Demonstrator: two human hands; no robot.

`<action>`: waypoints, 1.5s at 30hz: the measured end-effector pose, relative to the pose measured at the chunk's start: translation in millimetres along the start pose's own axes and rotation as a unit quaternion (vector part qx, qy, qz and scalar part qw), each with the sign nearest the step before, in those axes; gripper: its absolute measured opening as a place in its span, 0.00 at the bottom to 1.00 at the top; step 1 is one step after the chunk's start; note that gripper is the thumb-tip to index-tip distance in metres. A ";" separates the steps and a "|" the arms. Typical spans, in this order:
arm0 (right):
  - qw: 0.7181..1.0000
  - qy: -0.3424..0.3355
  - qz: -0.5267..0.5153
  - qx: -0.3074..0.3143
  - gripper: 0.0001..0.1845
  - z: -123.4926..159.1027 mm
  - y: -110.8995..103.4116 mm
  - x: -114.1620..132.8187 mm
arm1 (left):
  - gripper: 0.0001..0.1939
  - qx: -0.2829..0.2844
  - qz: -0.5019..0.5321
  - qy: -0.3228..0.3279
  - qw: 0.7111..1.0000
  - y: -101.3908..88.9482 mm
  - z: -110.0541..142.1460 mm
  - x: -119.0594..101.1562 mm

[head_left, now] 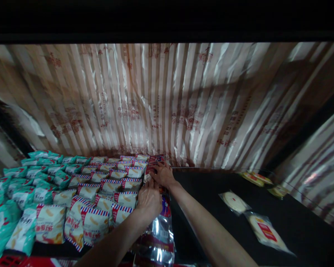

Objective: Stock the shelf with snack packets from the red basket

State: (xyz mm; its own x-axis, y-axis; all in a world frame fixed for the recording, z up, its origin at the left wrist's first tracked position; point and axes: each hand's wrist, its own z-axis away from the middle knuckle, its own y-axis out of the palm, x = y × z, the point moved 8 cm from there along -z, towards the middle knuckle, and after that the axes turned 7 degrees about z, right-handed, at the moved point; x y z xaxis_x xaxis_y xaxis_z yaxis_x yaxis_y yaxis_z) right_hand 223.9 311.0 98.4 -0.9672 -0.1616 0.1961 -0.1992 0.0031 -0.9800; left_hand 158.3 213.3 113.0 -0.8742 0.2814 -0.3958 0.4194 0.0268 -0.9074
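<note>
A row of dark red packets with clear, shiny film (163, 237) runs from the front edge to the back of the black shelf. My right hand (163, 175) lies over the rear packet (156, 158), its fingers stretched across the top. Just in front of it my left hand (150, 198) has its fingers bent together on the same packet. The fingertips of both hands nearly meet, and part of the packet under them is hidden. Directly left of my left hand stand rows of cream snack bags (125, 199) with red and blue striped edges.
Teal snack bags (23, 196) fill the far left. On the right lie a clear bag with a round white item (234, 203), a clear bag with a red label (267, 231) and yellow packets (253, 179). Wrinkled printed sheeting (183, 104) covers the back; a dark beam (167, 22) crosses above.
</note>
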 end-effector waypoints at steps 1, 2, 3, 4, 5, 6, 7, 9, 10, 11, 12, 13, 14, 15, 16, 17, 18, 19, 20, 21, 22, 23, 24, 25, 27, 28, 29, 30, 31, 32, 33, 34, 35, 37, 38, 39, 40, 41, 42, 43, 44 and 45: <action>1.000 0.001 -0.002 -0.002 0.22 0.2 0.2 -0.7 | 0.23 -0.002 0.002 0.000 1.000 -0.1 0.3 -0.3; 1.000 0.003 -0.005 -0.005 0.23 0.5 0.1 -1.3 | 0.23 -0.002 0.003 -0.002 1.000 -0.2 0.6 -0.3; 1.000 0.005 -0.009 -0.007 0.23 0.7 -0.2 -1.8 | 0.23 0.000 0.004 -0.004 1.000 -0.4 1.1 -0.1; 1.000 0.007 -0.012 -0.008 0.23 0.9 -0.3 -2.2 | 0.24 0.001 0.005 -0.006 1.000 -0.7 1.5 -0.1; 1.000 0.008 -0.013 -0.009 0.24 0.8 -0.3 -2.3 | 0.24 0.003 0.006 -0.008 1.000 -1.2 1.8 -0.2; 1.000 0.010 -0.012 -0.011 0.24 0.5 -0.2 -2.3 | 0.24 0.004 0.009 -0.009 1.000 -1.8 2.1 -0.3; 1.000 0.010 -0.010 -0.013 0.23 0.0 0.0 -2.3 | 0.24 0.005 0.012 -0.010 1.000 -2.3 2.1 -0.2; 1.000 0.010 -0.008 -0.016 0.23 -1.1 1.3 -2.3 | 0.24 0.010 0.018 -0.016 1.000 -3.2 1.9 0.5; 1.000 0.010 -0.010 -0.018 0.23 -1.6 2.3 -2.5 | 0.24 0.014 0.021 -0.020 0.999 -3.4 1.7 1.0; 1.000 0.009 -0.013 -0.019 0.23 -1.9 3.2 -2.7 | 0.24 0.018 0.023 -0.022 0.999 -3.5 1.6 1.4; 1.000 0.008 -0.016 -0.022 0.22 -1.9 4.1 -3.0 | 0.25 0.021 0.025 -0.023 0.999 -3.9 1.5 1.5; 0.999 0.006 -0.019 -0.026 0.22 -1.8 4.7 -3.2 | 0.25 0.024 0.026 -0.023 0.999 -4.4 1.5 1.4; 0.999 0.004 -0.022 -0.031 0.21 -1.5 4.9 -3.5 | 0.24 0.025 0.028 -0.023 0.999 -5.0 1.6 1.2; 0.999 0.003 -0.025 -0.038 0.21 -1.1 4.8 -3.8 | 0.24 0.025 0.029 -0.023 0.999 -5.6 1.7 0.9; 0.999 0.002 -0.027 -0.047 0.21 -0.7 4.4 -4.2 | 0.23 0.026 0.029 -0.024 0.999 -6.2 1.9 0.7; 0.998 0.001 -0.030 -0.056 0.20 -0.3 3.8 -4.5 | 0.22 0.028 0.031 -0.024 0.999 -6.5 2.0 0.5; 0.997 -0.002 -0.034 -0.066 0.20 -0.1 3.0 -4.7 | 0.22 0.031 0.033 -0.024 0.999 -6.5 2.1 0.1; 0.996 -0.005 -0.039 -0.076 0.19 0.0 2.0 -5.0 | 0.22 0.035 0.036 -0.023 0.998 -6.2 2.1 -0.5; 0.995 -0.009 -0.045 -0.088 0.18 0.1 1.0 -5.3 | 0.22 0.039 0.040 -0.021 0.998 -5.8 2.2 -1.0; 0.994 -0.014 -0.051 -0.100 0.17 0.1 -0.2 -5.7 | 0.23 0.042 0.044 -0.017 0.998 -5.4 2.3 -1.7; 0.992 -0.019 -0.059 -0.114 0.17 0.4 -1.4 -6.6 | 0.23 0.044 0.047 -0.015 0.998 -5.0 2.5 -2.1; 0.989 -0.024 -0.067 -0.129 0.17 1.1 -2.6 -7.8 | 0.24 0.045 0.049 -0.014 0.998 -4.7 2.9 -2.2; 0.986 -0.028 -0.074 -0.145 0.16 2.3 -4.0 -9.4 | 0.24 0.044 0.051 -0.014 0.998 -4.4 3.7 -2.2; 0.983 -0.030 -0.081 -0.162 0.16 4.4 -5.4 -11.5 | 0.24 0.042 0.053 -0.013 0.998 -4.0 4.7 -2.6; 0.976 -0.031 -0.092 -0.195 0.16 11.3 -8.3 -16.5 | 0.23 0.031 0.063 -0.007 0.997 -3.8 7.9 -4.4; 0.973 -0.030 -0.096 -0.208 0.16 16.2 -9.7 -19.0 | 0.23 0.025 0.070 -0.003 0.997 -3.7 10.0 -6.2; 0.970 -0.027 -0.099 -0.218 0.16 22.0 -10.9 -21.4 | 0.23 0.017 0.076 0.003 0.997 -3.8 12.5 -8.7; 0.969 -0.024 -0.102 -0.225 0.16 28.4 -11.9 -23.4 | 0.23 0.009 0.082 0.010 0.997 -3.8 15.4 -11.7; 0.968 -0.022 -0.105 -0.229 0.16 35.5 -12.8 -24.8 | 0.23 0.002 0.086 0.017 0.996 -3.8 18.8 -15.1; 0.967 -0.021 -0.108 -0.231 0.16 43.2 -13.6 -25.5 | 0.23 -0.003 0.088 0.023 0.996 -3.5 22.5 -18.8; 0.966 -0.020 -0.112 -0.233 0.16 51.4 -14.3 -26.1 | 0.23 -0.007 0.090 0.028 0.996 -3.0 26.8 -22.7; 0.965 -0.019 -0.116 -0.235 0.16 60.1 -14.9 -26.4 | 0.22 -0.010 0.090 0.032 0.995 -2.4 31.6 -26.8; 0.964 -0.016 -0.120 -0.238 0.16 69.3 -15.1 -26.9 | 0.22 -0.012 0.090 0.035 0.995 -1.5 37.0 -30.9; 0.961 -0.006 -0.129 -0.245 0.16 88.9 -14.2 -29.1 | 0.21 -0.015 0.092 0.039 0.995 0.8 49.7 -39.3; 0.960 0.001 -0.134 -0.247 0.16 99.3 -12.9 -30.7 | 0.20 -0.015 0.094 0.043 0.994 2.3 57.1 -43.7; 0.958 0.008 -0.141 -0.249 0.16 110.4 -11.2 -32.4 | 0.19 -0.017 0.098 0.047 0.994 3.9 65.3 -48.1; 0.956 0.014 -0.150 -0.252 0.16 122.3 -9.4 -34.3 | 0.18 -0.020 0.103 0.052 0.993 5.7 74.2 -52.1; 0.953 0.021 -0.160 -0.257 0.17 135.1 -7.6 -36.2 | 0.18 -0.023 0.109 0.060 0.992 7.9 83.9 -56.1; 0.949 0.026 -0.171 -0.262 0.17 148.7 -5.6 -38.0 | 0.17 -0.028 0.116 0.070 0.990 10.4 94.5 -59.9; 0.946 0.030 -0.182 -0.268 0.17 163.1 -3.3 -39.3 | 0.17 -0.031 0.124 0.081 0.988 13.7 105.9 -63.3; 0.942 0.034 -0.193 -0.273 0.18 178.1 -0.5 -40.4 | 0.17 -0.033 0.132 0.093 0.986 17.9 118.0 -66.1; 0.938 0.038 -0.205 -0.275 0.18 193.6 3.3 -41.0 | 0.16 -0.032 0.140 0.103 0.984 23.1 130.8 -68.3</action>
State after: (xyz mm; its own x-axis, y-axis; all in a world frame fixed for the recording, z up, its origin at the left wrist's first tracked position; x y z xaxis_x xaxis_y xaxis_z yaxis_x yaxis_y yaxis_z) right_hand 293.4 126.6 80.4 -0.7952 -0.1903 0.5757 -0.5889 0.4686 -0.6585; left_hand 195.6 69.3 100.6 -0.6560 0.4750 -0.5865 0.6575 -0.0217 -0.7531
